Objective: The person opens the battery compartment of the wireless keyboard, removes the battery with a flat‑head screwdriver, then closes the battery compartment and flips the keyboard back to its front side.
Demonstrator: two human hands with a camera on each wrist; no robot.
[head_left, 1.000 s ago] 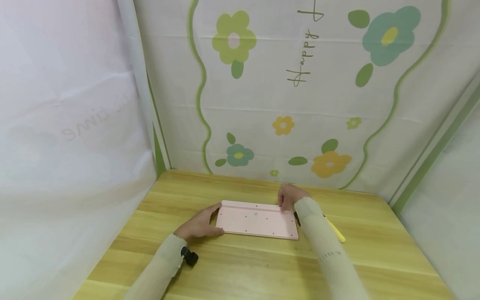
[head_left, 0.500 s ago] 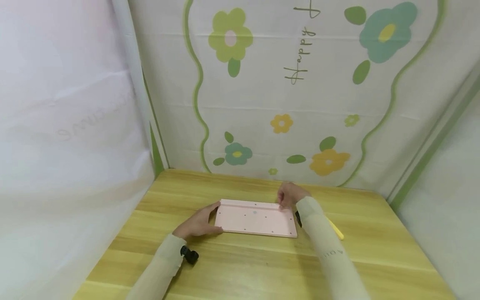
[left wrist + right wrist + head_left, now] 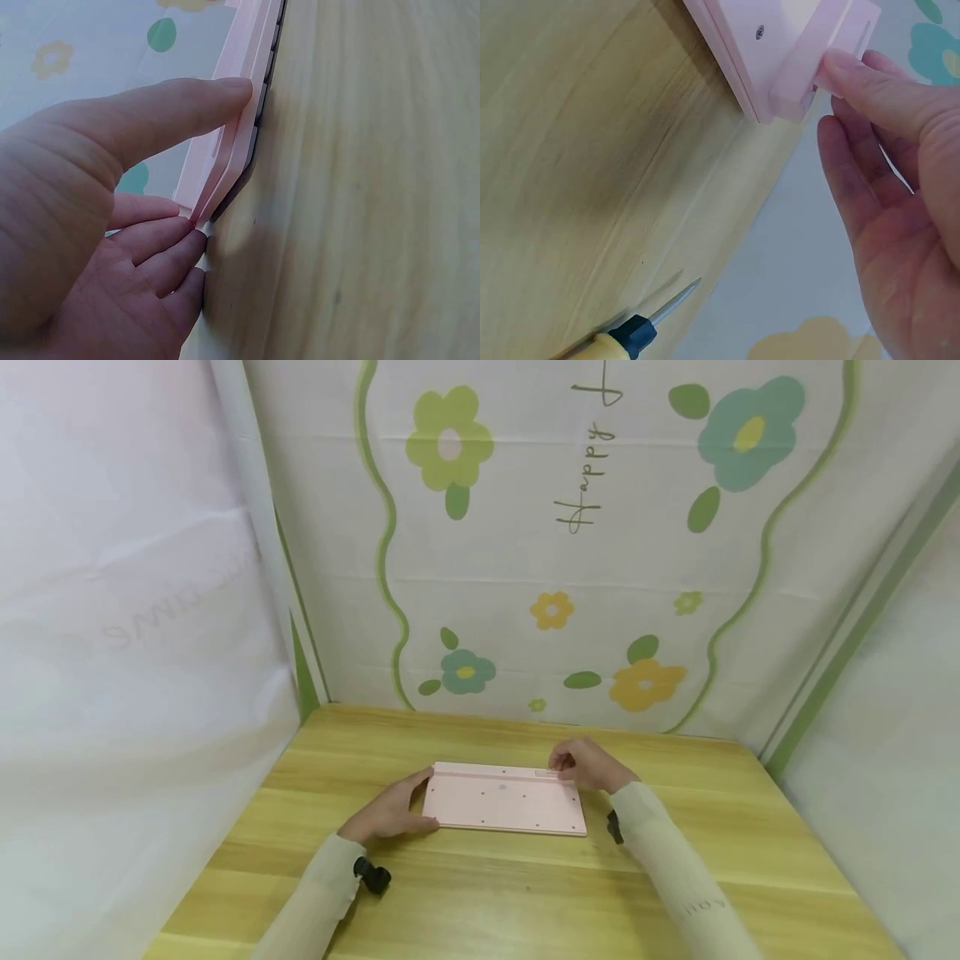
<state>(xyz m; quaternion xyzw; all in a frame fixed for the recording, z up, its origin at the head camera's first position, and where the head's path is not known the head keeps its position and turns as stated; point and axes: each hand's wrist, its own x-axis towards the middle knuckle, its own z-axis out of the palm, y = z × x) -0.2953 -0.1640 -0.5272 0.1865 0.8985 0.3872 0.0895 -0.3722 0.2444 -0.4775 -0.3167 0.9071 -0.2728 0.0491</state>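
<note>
A pink keyboard [image 3: 495, 810] lies face down on the table, its back dotted with several small screws. Dark keys [image 3: 260, 105] show along its underside in the left wrist view. My left hand [image 3: 390, 810] holds the keyboard's left end, thumb at the near edge and fingers at the far corner. At the right end of the raised far ridge [image 3: 799, 79], my right hand [image 3: 588, 764] pinches a small pink cover piece [image 3: 829, 84] between thumb and fingers. Part of that piece is hidden by the thumb. A rectangular outline shows on the ridge beside these fingers.
A screwdriver [image 3: 634, 334] with a yellow handle and metal shaft lies right of the keyboard; my right arm hides it in the head view. The wooden table [image 3: 465, 893] meets a white flowered cloth [image 3: 510, 527] at the back, with cloth walls at both sides.
My right hand has turned and its forearm has swung right, covering the screwdriver. The rectangular outline on the ridge now shows more clearly. My left hand keeps its hold on the keyboard.
</note>
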